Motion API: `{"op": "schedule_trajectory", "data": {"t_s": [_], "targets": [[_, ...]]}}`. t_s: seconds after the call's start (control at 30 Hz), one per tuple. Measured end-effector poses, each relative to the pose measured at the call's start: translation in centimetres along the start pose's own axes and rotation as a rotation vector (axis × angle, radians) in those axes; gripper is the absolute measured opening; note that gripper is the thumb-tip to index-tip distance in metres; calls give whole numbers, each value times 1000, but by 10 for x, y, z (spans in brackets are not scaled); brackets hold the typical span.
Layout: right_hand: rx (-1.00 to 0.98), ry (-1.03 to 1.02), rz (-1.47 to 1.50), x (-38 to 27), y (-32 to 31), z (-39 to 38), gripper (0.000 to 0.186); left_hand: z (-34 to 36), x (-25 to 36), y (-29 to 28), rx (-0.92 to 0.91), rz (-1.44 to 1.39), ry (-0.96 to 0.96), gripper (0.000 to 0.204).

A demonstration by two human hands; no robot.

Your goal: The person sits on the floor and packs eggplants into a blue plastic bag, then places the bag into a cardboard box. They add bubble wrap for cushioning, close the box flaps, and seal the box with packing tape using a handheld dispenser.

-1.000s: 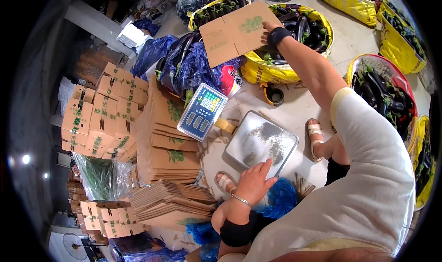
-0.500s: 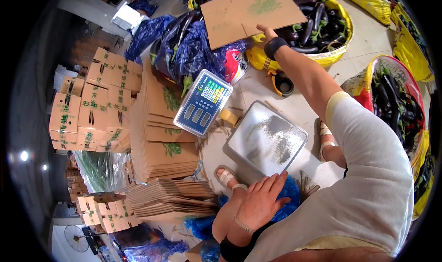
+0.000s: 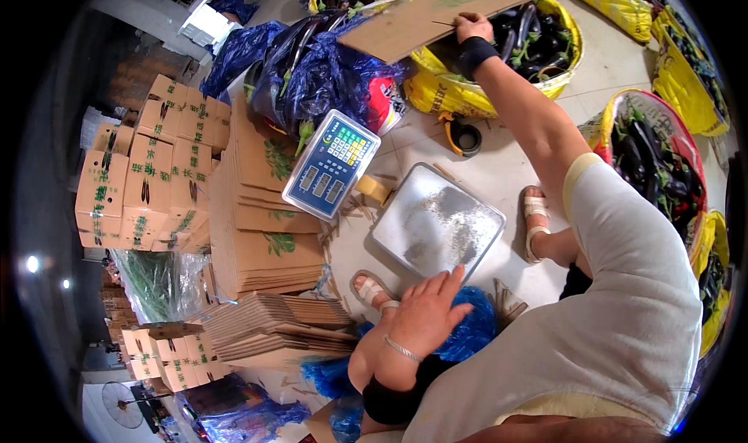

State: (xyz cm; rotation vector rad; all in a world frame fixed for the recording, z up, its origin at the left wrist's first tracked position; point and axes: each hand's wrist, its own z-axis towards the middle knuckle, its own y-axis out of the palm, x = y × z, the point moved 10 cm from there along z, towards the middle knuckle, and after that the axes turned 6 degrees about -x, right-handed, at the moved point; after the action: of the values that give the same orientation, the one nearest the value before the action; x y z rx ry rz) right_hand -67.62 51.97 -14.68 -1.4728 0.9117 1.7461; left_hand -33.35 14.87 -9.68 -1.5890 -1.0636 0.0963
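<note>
My right hand [image 3: 474,28] reaches far forward and grips the near edge of a flat cardboard carton [image 3: 421,24], which is tilted and has a green print. The carton lies partly across a yellow-rimmed sack of eggplants [image 3: 527,42], hiding some of them. Closer in, my left hand [image 3: 428,309] rests over my knee with its fingers stretched out and holds nothing. Just beyond its fingertips is the dusty metal platform of a scale [image 3: 438,221]. The scale's blue display panel [image 3: 331,165] stands to the left of the platform.
Flattened cartons [image 3: 273,268] are stacked on the left, with closed boxes [image 3: 160,162] behind. A tape dispenser [image 3: 463,137] lies beyond the scale. At the right stands a red-rimmed sack of eggplants [image 3: 654,162]. Blue plastic [image 3: 471,326] lies by my left hand.
My right hand has closed over the carton's near edge and tipped the sheet more edge-on. My left hand stays spread over my knee. The view has shifted slightly.
</note>
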Motion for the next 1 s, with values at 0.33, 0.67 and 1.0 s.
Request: {"op": "schedule_trajectory", "data": {"t_s": [0.33, 0.67, 1.0], "targets": [[-710, -860, -598, -243, -113, -123, 20, -17, -38, -52, 454, -18, -53, 54], [-1388, -910, -714, -177, -134, -417, 24, -42, -115, -74, 1195, -1411, -125, 70], [-1704, -446, -350, -117, -149, -484, 107, -19, -206, -32, 1268, -1185, -483, 76]]}}
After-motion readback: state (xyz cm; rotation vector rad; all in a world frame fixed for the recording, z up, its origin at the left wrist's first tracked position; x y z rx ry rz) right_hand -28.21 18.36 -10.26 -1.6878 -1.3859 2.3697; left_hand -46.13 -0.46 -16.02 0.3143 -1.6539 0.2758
